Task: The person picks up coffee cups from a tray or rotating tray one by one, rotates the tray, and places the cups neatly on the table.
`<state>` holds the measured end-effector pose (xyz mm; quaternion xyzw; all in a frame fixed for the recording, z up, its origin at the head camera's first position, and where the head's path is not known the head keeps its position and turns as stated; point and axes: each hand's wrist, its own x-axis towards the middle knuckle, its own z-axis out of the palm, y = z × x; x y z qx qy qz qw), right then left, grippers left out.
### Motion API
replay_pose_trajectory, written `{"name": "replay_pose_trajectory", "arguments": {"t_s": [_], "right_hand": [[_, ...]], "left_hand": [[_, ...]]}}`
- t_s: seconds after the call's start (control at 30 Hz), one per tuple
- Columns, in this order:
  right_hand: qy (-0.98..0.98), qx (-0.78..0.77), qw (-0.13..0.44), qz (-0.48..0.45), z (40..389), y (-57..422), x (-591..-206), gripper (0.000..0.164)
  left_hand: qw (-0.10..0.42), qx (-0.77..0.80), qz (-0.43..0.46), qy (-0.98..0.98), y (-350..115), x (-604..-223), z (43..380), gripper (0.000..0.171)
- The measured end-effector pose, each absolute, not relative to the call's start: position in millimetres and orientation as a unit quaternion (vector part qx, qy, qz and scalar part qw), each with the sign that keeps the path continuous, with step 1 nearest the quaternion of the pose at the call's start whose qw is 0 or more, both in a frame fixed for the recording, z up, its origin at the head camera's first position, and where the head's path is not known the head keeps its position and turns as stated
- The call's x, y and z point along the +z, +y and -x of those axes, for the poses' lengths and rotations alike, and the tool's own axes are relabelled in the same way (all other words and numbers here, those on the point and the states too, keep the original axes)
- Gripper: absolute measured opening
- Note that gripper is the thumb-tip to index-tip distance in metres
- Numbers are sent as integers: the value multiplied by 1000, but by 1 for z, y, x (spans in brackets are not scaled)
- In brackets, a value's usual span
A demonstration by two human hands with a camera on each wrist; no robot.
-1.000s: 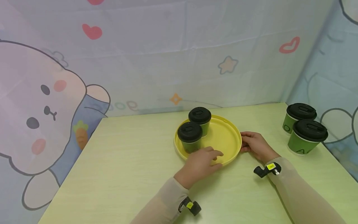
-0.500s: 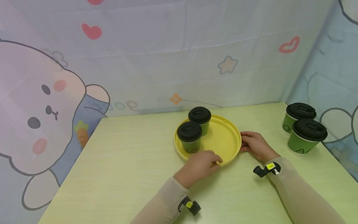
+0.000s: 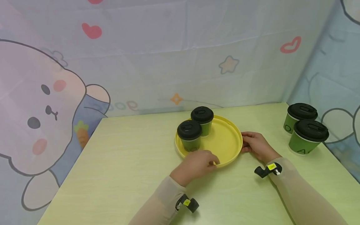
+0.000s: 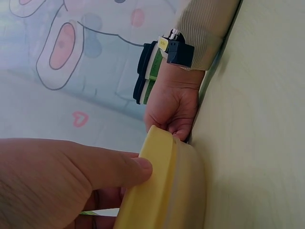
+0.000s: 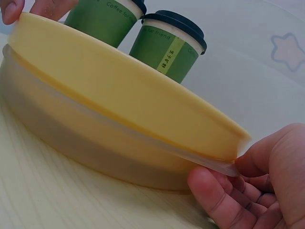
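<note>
So the yellow round tray (image 3: 225,140) sits on the tabletop (image 3: 126,162), with the front coffee cup (image 3: 190,137) and rear coffee cup (image 3: 203,120), both lidded, crowded onto its left half. The left hand (image 3: 194,167) has the near rim pinched, thumb outside, other fingers over the inside. The right hand (image 3: 260,146) pinches the right edge, down where a pale see-through layer (image 5: 109,148) shows under the yellow wall. Can't tell if that's a separate piece; if it is, an uneven pull could split the two. Weight's lopsided too, so lifting the right side faster could tip the cups left. Left knuckles are right by the front cup, so a nudge might topple it. Swinging right risks bumping the two spare green cups (image 3: 306,139).
</note>
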<state>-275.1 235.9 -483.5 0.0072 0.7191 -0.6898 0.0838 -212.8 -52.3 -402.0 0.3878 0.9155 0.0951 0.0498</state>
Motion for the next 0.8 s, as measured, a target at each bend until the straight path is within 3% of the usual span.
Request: {"name": "replay_pose_trajectory", "arguments": {"t_s": [0.8], "right_hand": [[721,-688,86,-8,273,235,-481,46]], "left_hand": [[58,88,-382,918,-61,-393,214,6]]}}
